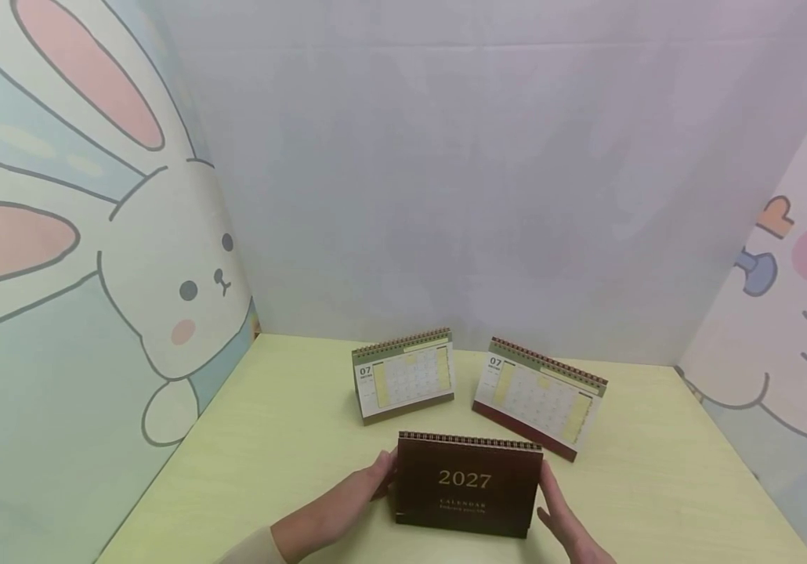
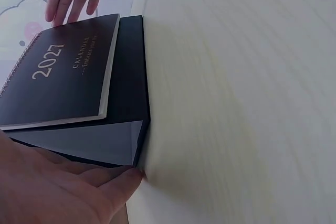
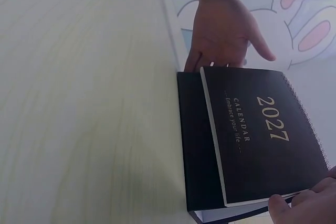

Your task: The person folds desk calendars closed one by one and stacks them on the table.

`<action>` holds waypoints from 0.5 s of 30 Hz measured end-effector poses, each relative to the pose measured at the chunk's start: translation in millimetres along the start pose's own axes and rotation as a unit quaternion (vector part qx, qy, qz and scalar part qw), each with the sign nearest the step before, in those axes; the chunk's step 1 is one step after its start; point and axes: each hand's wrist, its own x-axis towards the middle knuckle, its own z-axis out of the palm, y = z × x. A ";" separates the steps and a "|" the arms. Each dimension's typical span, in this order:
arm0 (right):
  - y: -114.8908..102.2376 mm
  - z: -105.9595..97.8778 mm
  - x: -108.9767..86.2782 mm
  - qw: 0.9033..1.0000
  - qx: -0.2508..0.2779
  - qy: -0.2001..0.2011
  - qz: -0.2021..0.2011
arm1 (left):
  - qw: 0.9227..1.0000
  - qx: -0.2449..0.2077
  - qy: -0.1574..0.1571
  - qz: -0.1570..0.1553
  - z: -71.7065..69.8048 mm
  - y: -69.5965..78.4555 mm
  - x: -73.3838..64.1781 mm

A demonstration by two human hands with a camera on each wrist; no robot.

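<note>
Dark calendar [image 1: 469, 489] between 2 hands [image 1: 350, 496]

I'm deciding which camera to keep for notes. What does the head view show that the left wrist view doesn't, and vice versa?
Only the head view: a left calendar and a right calendar, each open at a page marked 07, plus a rabbit drawing on the wall.

Only the left wrist view: the open end of the dark calendar, with its pale inside.

Both: that dark calendar with 2027 on its cover, the left hand and right hand at its two sides, and the pale tabletop.
</note>
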 end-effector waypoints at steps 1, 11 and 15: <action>-1.2 0.4 -0.6 1.000 0.004 0.000 0.011 | 1.000 0.001 0.000 0.001 0.2 -0.2 -0.1; -8.5 4.7 -2.5 0.999 0.007 0.009 0.035 | 1.000 -0.004 -0.001 0.004 1.0 -2.1 0.3; -7.0 5.1 -0.7 1.000 -0.008 0.014 0.012 | 1.000 -0.002 0.003 0.003 1.1 -2.1 0.9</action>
